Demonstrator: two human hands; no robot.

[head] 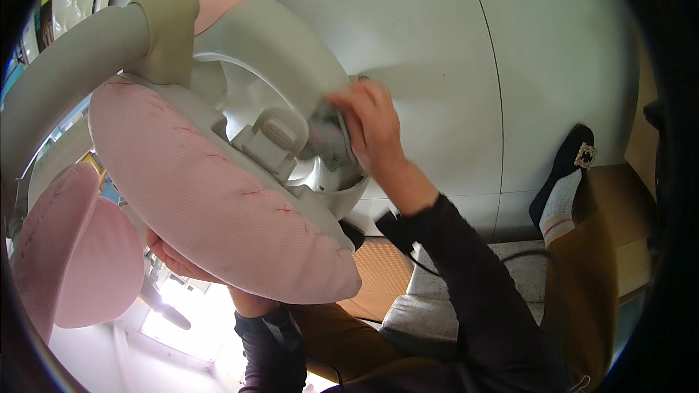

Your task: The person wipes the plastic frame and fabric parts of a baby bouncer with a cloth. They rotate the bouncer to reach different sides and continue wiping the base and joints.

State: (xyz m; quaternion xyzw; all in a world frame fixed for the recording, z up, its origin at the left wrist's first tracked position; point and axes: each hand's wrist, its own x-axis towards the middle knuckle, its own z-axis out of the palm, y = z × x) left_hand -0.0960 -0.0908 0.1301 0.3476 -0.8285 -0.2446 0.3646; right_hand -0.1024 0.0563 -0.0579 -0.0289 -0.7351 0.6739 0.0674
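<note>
A chair with a pale grey plastic frame (pixel 289 38) lies tipped in front of me, its rounded pink mesh pad (pixel 218 196) slanting across the view. My right hand (pixel 377 125), blurred, presses a dark grey cloth (pixel 327 139) against the inner curve of the frame. Beside the cloth sits a grey plastic bracket (pixel 273 139). Partly hidden behind the pad's lower left edge, my left hand (pixel 183 262) holds the pad from that side. Reddish streaks mark the pad's mesh along its upper edge.
Pale floor (pixel 426 27) with dark joint lines lies beyond the chair. Further pink pads (pixel 98 262) stand at the left. A black shoe with a jewelled buckle (pixel 565 169) rests at the right, near a cardboard box (pixel 617 202). Grey upholstery (pixel 423 308) is below my right forearm.
</note>
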